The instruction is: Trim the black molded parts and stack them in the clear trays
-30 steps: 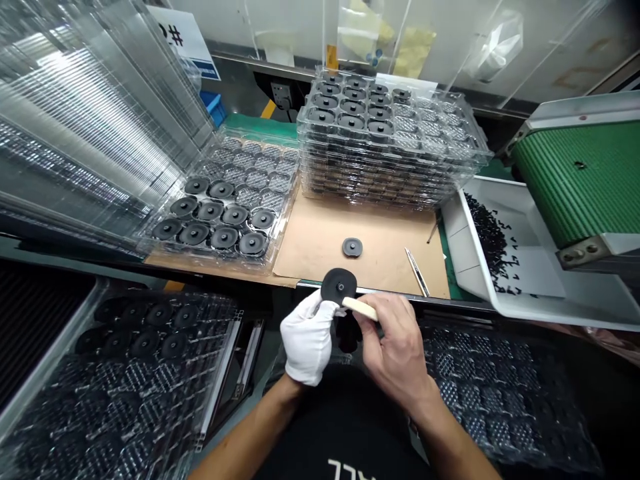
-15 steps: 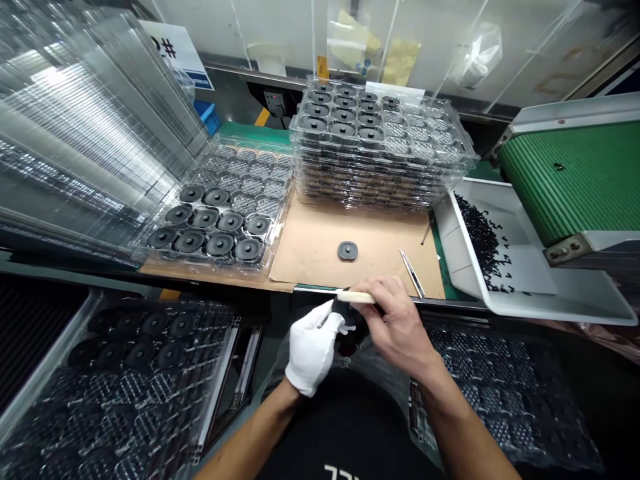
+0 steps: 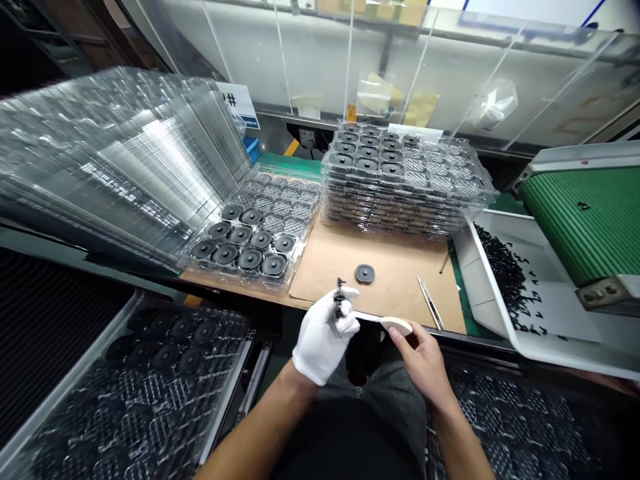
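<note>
My left hand [image 3: 324, 337], in a white glove, is closed on small black plastic parts [image 3: 339, 293] that stick up between thumb and fingers. In my bare right hand [image 3: 423, 357] is a flat cream-coloured oval disc [image 3: 397, 325], pinched between thumb and fingers at the table's front edge. The two hands are apart. Beyond them, a single round black part [image 3: 365, 273] with a raised centre lies on the brown cardboard [image 3: 330, 257]. A slim craft knife [image 3: 430, 303] rests on the cardboard to the right.
At left, a clear tray [image 3: 295, 257] is partly filled with round black parts, beside tall stacked clear trays [image 3: 150, 147]. More filled trays [image 3: 400, 207] stand behind the cardboard. At right are a white bin [image 3: 487, 287] of small black pieces and a green conveyor [image 3: 590, 207].
My hands have separated; the disc has moved right and down, away from my left hand. Small black parts now show upright in my gloved fingers. The camera view has shifted.
</note>
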{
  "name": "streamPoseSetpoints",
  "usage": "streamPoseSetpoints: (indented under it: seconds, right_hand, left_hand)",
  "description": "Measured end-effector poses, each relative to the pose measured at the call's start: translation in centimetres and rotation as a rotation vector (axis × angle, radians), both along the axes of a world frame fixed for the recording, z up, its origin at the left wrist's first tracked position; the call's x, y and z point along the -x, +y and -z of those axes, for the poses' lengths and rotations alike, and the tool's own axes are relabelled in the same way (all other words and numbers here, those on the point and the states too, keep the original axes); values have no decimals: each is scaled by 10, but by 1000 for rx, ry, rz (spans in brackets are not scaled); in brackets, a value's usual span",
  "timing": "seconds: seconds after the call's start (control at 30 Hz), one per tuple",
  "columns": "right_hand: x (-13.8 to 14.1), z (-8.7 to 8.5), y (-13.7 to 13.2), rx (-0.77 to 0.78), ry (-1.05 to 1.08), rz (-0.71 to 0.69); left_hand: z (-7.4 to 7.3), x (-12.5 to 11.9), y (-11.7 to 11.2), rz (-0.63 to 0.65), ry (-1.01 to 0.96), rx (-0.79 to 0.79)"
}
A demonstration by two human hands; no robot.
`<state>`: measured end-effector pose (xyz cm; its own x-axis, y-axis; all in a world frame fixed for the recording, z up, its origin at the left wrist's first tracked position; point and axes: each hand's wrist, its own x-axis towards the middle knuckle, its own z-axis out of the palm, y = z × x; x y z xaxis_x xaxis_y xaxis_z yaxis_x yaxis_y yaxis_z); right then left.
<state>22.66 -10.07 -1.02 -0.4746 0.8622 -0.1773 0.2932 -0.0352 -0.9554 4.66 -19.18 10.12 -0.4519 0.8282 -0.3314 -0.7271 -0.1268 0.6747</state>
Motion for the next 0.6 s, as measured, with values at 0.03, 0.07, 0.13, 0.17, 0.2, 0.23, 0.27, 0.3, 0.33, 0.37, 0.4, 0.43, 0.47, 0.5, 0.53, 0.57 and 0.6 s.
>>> streamPoseSetpoints:
  seconds: [0.03,0.07,0.13,0.17,0.2,0.23,0.27,0.3,0.33,0.37,0.4,0.43,0.47,0.5,0.53,0.57,0.6]
  right_hand:
    - [0,3,-1,2,-12,-10]
    - [-1,5,-2,1,-23,-19]
    - [-2,8,-3,0,-46,-29]
    - [-3,9,-4,0,-59,-29]
    - [-3,10,-5,-2,-74,-28]
    - [-4,11,-6,-5,-88,-27]
    - [-5,12,-7,-10,-100,-27]
    - [-5,13,-7,-17,-107,-28]
    - [-6,14,-8,-24,-111,-32]
    - [-6,14,-8,-31,-111,-37]
    - [-6,15,-8,-36,-112,-41]
    - [-6,16,-8,-39,-113,-42]
    - [-6,17,-8,-40,-116,-42]
    - [-6,17,-8,-42,-121,-41]
    - [-6,18,-8,-43,-126,-39]
    - [-5,18,-9,-45,-130,-38]
    - [-5,19,-9,-46,-135,-38]
  left_hand:
    - [-7,1,1,36,-123,-46]
    - [-13,3,2,70,-260,-99]
    - [-23,3,3,130,-518,-198]
    - [-27,3,3,152,-608,-232]
    - [-29,2,2,170,-653,-249]
    - [-31,2,2,181,-678,-262]
    - [-32,1,1,190,-693,-271]
    - [-32,0,0,199,-700,-279]
    - [-32,-1,0,209,-702,-283]
    - [-32,-1,-1,218,-702,-286]
    - [-32,-2,-2,225,-700,-289]
    - [-32,-1,-3,231,-697,-291]
    - [-32,-1,-3,235,-694,-291]
    - [-33,-1,-4,235,-690,-290]
    - [-33,0,-4,235,-685,-290]
    - [-34,0,-5,237,-680,-291]
    - [-35,0,-5,241,-675,-292]
